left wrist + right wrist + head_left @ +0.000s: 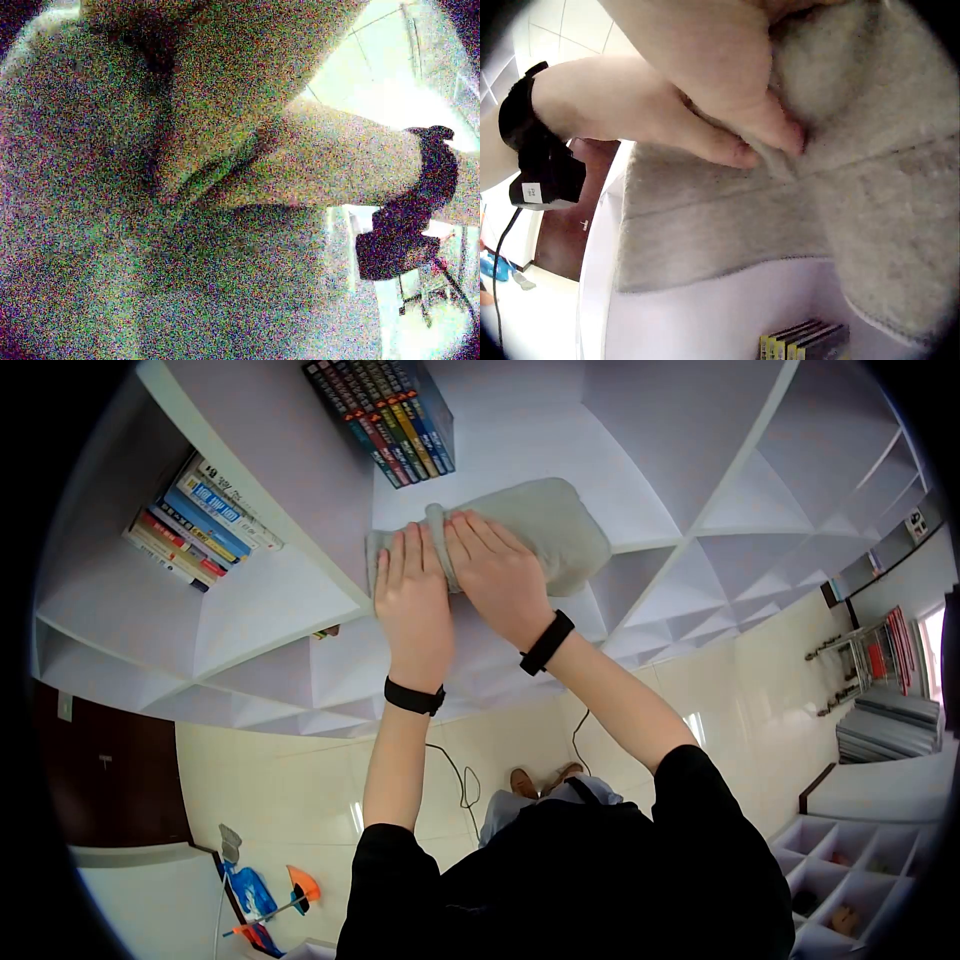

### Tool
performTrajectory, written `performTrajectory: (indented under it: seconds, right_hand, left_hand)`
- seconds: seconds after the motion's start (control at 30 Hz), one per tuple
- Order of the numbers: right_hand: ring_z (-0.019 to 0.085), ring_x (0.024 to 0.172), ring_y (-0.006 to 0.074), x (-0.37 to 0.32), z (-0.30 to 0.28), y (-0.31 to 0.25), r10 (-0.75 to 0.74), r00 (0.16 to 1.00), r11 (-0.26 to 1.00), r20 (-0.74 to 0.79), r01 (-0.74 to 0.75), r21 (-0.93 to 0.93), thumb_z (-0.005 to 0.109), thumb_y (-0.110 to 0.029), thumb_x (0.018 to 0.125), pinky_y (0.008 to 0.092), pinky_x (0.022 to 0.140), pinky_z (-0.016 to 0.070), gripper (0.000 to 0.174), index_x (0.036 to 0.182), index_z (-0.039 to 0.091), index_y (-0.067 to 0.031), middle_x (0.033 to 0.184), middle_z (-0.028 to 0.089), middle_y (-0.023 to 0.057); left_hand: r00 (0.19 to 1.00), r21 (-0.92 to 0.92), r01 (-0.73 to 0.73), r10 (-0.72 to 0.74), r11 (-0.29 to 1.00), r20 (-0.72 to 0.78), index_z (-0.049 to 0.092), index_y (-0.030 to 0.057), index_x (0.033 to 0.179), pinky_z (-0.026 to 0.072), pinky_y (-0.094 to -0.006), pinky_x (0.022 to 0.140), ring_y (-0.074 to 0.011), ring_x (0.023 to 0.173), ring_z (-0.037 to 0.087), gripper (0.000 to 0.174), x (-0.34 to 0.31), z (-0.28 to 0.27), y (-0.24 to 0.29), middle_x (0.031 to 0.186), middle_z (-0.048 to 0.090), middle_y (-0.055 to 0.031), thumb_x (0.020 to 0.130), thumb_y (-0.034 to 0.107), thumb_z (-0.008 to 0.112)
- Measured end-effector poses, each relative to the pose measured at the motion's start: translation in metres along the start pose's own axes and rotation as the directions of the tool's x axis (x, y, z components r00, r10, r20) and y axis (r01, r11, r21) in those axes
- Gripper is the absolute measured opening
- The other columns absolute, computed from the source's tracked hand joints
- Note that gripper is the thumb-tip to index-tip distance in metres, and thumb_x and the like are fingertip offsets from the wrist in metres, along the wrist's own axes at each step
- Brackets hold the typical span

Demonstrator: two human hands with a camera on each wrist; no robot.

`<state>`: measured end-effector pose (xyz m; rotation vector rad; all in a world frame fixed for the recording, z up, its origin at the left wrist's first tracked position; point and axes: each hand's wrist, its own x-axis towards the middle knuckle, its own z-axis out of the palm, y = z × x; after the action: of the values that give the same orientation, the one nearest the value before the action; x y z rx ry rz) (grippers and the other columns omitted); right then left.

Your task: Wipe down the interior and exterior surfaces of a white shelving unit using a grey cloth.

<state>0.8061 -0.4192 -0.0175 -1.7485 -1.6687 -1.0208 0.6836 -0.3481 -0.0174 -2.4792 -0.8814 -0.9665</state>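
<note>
A soft grey cloth point(560, 535) lies on a white shelf, with a narrow raised fold standing between the hands. My left hand point(412, 595) rests on its left part, fingers extended. My right hand point(500, 575) presses beside it, just right of the fold, its fingers straight and close together. In the right wrist view the two thumbs come close at the ridge, and the cloth point(705, 232) shows a seam line and a stitched edge hanging at the shelf front. The left wrist view is grainy; cloth point(75, 187) fills much of it.
A row of upright books point(385, 425) stands behind the cloth. Another book stack point(205, 525) sits in the left compartment, past a divider point(270, 490). Black cables point(465, 780) trail on the tiled floor. A metal cart point(860, 660) stands to the far right.
</note>
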Motion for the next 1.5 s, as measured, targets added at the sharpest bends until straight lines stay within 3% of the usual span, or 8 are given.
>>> performTrajectory:
  seconds: [0.1,0.27,0.5,0.57,0.83,1.13,1.3,1.5]
  right_hand:
    - [0.067,0.125,0.0277,-0.002,0.003,0.0,0.001,1.0,1.0,0.032,-0.001,0.008,0.065,-0.012,0.084,0.0363,0.112,0.0492,0.044,0.124,0.07,0.0053,0.128,0.072,0.0172]
    - [0.066,0.126,0.0284,-0.007,-0.001,0.014,0.006,0.999,0.999,0.044,-0.008,0.037,0.064,-0.012,0.085,0.037,0.111,0.0498,0.045,0.126,0.07,0.0058,0.129,0.072,0.0184]
    - [0.065,0.13,0.0273,-0.033,-0.027,0.081,0.065,0.991,0.991,0.115,-0.077,0.106,0.06,-0.007,0.085,0.0389,0.108,0.0525,0.047,0.13,0.068,0.0025,0.135,0.07,0.0157]
    - [0.066,0.128,0.0266,-0.043,-0.032,0.107,0.051,0.996,0.996,0.077,-0.056,0.064,0.063,-0.008,0.085,0.0379,0.108,0.0525,0.04,0.123,0.072,0.0013,0.134,0.071,0.0148]
    - [0.068,0.125,0.0285,-0.063,-0.049,0.16,0.107,0.991,0.994,0.083,-0.109,0.026,0.062,0.0,0.087,0.0391,0.107,0.0543,0.038,0.124,0.072,0.0037,0.132,0.073,0.0147]
    - [0.069,0.124,0.0271,-0.047,-0.036,0.128,0.104,0.993,0.995,0.054,-0.103,-0.015,0.064,-0.004,0.089,0.0386,0.106,0.0551,0.036,0.123,0.073,0.0029,0.13,0.073,0.0146]
    - [0.068,0.126,0.0246,-0.028,-0.02,0.082,0.068,0.996,0.997,0.063,-0.066,-0.033,0.063,-0.006,0.089,0.0381,0.107,0.054,0.035,0.122,0.073,0.0017,0.131,0.073,0.0149]
    - [0.068,0.12,0.0288,-0.007,0.006,0.02,0.096,0.995,0.992,0.019,-0.097,0.076,0.065,-0.014,0.085,0.0375,0.105,0.0537,0.038,0.118,0.073,0.003,0.125,0.073,0.0163]
  left_hand:
    - [0.999,0.0,0.049,-0.049,0.999,0.012,0.063,-0.0025,0.14,0.0453,-0.048,0.115,-0.0338,0.135,0.06,0.051,0.0,0.001,0.006,0.145,0.064,-0.0166,0.089,0.0,0.062]
    - [0.999,0.055,0.045,-0.046,0.997,0.014,0.063,-0.0018,0.14,0.0447,-0.0476,0.116,-0.0339,0.136,0.059,0.051,0.003,0.008,0.02,0.145,0.064,-0.0172,0.09,0.003,0.06]
    - [1.0,-0.012,-0.018,0.018,1.0,0.016,0.061,-0.0066,0.139,0.0447,-0.0475,0.116,-0.0352,0.135,0.06,0.053,0.023,0.017,0.084,0.142,0.065,-0.0203,0.088,0.005,0.06]
    - [0.999,-0.06,-0.041,0.041,0.997,-0.013,0.061,-0.0075,0.139,0.0457,-0.0462,0.116,-0.0361,0.134,0.061,0.055,0.033,0.016,0.109,0.14,0.066,-0.0219,0.086,0.006,0.06]
    - [0.997,-0.004,-0.051,0.051,0.999,-0.051,0.067,-0.004,0.133,0.0491,-0.0397,0.114,-0.0287,0.132,0.063,0.052,0.051,0.036,0.172,0.137,0.068,-0.0174,0.084,0.012,0.065]
    - [0.995,-0.102,-0.08,0.074,0.992,-0.064,0.067,-0.0045,0.132,0.051,-0.0383,0.111,-0.0278,0.13,0.064,0.052,0.038,0.03,0.131,0.134,0.07,-0.0163,0.083,0.01,0.064]
    - [0.996,-0.13,-0.07,0.063,0.989,-0.059,0.068,-0.0046,0.131,0.0513,-0.0384,0.111,-0.0295,0.129,0.065,0.051,0.027,0.015,0.08,0.133,0.07,-0.0179,0.082,0.009,0.064]
    - [0.997,-0.174,-0.017,0.004,0.985,-0.074,0.07,0.0003,0.128,0.0528,-0.0423,0.108,-0.031,0.124,0.068,0.052,0.01,0.012,0.013,0.129,0.073,-0.0167,0.076,0.0,0.067]
